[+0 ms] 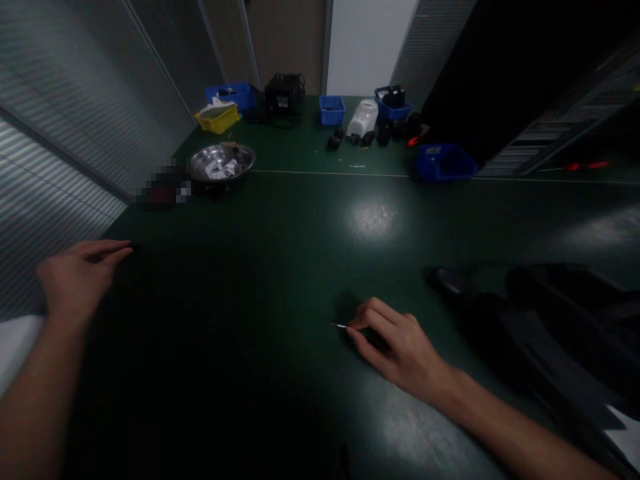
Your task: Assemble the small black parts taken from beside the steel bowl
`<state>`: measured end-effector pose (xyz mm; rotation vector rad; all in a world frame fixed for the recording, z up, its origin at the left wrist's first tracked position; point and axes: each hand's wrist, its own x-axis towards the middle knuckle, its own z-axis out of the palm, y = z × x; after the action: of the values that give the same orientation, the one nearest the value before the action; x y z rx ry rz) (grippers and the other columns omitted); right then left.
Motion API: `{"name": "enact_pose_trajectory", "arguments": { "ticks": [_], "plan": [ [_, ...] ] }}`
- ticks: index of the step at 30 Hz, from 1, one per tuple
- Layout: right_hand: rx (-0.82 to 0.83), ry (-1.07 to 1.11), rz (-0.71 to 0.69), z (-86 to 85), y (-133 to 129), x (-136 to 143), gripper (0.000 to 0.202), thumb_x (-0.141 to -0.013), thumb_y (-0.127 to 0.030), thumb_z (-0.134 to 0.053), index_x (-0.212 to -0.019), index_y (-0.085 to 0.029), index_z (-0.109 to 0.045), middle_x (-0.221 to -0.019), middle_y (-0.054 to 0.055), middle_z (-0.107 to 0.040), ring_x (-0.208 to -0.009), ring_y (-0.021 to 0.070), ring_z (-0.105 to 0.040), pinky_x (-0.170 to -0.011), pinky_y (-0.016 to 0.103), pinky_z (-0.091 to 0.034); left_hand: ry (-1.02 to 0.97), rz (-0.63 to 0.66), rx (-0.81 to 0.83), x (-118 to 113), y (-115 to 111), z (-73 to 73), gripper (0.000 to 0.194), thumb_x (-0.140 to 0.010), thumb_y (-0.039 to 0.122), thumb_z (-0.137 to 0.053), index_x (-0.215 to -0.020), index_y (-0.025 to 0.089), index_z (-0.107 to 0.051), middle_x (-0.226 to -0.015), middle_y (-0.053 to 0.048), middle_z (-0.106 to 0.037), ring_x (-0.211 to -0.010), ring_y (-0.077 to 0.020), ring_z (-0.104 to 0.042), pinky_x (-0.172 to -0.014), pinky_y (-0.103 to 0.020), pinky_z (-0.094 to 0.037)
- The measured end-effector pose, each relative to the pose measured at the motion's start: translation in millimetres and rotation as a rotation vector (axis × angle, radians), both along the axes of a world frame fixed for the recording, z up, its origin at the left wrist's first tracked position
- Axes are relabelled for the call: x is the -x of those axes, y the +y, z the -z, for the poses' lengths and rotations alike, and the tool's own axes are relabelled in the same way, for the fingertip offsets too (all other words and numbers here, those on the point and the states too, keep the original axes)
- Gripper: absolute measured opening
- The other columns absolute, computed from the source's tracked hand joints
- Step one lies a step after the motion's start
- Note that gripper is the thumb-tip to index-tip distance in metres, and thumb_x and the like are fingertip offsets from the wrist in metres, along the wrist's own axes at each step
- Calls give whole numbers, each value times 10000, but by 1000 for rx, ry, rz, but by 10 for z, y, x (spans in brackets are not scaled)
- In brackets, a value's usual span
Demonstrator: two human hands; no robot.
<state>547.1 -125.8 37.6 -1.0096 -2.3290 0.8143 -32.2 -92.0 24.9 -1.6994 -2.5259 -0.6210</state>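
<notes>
My right hand (395, 340) is over the green table right of centre, its thumb and forefinger pinched on a thin, small metallic piece (340, 325) that points left. At the left edge of the table is my left hand (83, 273), its thumb and fingertips brought together in a pinch. Whatever sits between those left fingertips, if anything, is too small and dark to make out. The two hands are far apart.
A metal bowl (223, 163) with white pieces stands back left, near a yellow bin (218, 120). A blue bin (443, 163) is back right. On the right lie a black mouse (450, 281) and a dark bag (540, 333).
</notes>
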Motion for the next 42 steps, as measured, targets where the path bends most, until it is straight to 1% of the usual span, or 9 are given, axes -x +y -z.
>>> {"name": "enact_pose_trajectory", "arguments": {
  "ticks": [4,9,15,19,26,31,35,38,42],
  "plan": [
    [1,12,-2,5,-1,-13,160,-1059,-266,-512,-1010,-199,-649,-947,41,-630,-765,130,-620,-635,250,-489,90,15,-28,-78,-2,-53,335,-930,418,-598,-1035,141,-754,-1118,-60,-737,-1101,-232,-663,-1078,-389,-466],
    [13,7,0,5,-5,-26,161,-1060,-269,-509,-1015,-201,-648,-961,43,-635,-776,133,-624,-644,255,-492,165,51,25,-203,-33,-142,360,-985,426,-530,-1078,142,-732,-1162,-72,-714,-1138,-246,-634,-1083,-418,-433],
    [19,-2,-6,-3,-14,-29,149,-1057,-266,-515,-996,-200,-634,-954,40,-622,-772,133,-616,-622,256,-463,217,41,20,-223,-66,-130,374,-995,431,-502,-1138,159,-714,-1197,-63,-702,-1124,-254,-624,-1058,-414,-408],
    [21,1,-2,-3,-14,-33,140,-1055,-260,-520,-990,-198,-628,-952,37,-615,-773,133,-612,-625,260,-459,234,36,45,-245,-73,-154,471,-1009,482,-459,-1183,123,-709,-1213,-92,-693,-1124,-261,-631,-1058,-401,-406],
    [31,17,-10,-5,0,-30,149,-1059,-270,-516,-1002,-200,-635,-959,44,-623,-779,134,-614,-633,261,-474,259,-17,22,-218,-65,-174,430,-975,463,-512,-1029,104,-742,-1078,-108,-722,-1041,-280,-648,-983,-407,-456],
    [29,3,-3,-7,-10,-28,174,-1064,-281,-502,-999,-201,-641,-951,45,-628,-761,134,-614,-642,262,-485,369,-17,113,-272,-86,-198,556,-1011,534,-401,-1170,103,-714,-1128,-135,-681,-1016,-293,-622,-920,-385,-436],
    [18,5,-3,-9,-9,-25,182,-1066,-287,-500,-1000,-199,-645,-950,48,-630,-751,132,-610,-633,257,-481,449,-12,158,-382,-90,-233,576,-1038,508,-331,-1287,120,-677,-1098,-143,-661,-968,-290,-604,-823,-350,-425],
    [30,21,-8,-10,-3,-25,159,-1060,-276,-514,-1004,-201,-642,-951,43,-626,-750,130,-606,-631,256,-474,493,6,157,-432,-87,-236,563,-1045,478,-306,-1277,126,-680,-1072,-148,-637,-942,-289,-595,-807,-346,-429],
    [37,15,-2,-7,-1,-30,136,-1054,-265,-527,-993,-205,-633,-952,34,-619,-774,131,-614,-639,258,-466,470,45,120,-411,-77,-213,474,-1036,427,-345,-1189,105,-659,-1125,-151,-652,-1047,-298,-594,-892,-361,-443]
  ]
}}
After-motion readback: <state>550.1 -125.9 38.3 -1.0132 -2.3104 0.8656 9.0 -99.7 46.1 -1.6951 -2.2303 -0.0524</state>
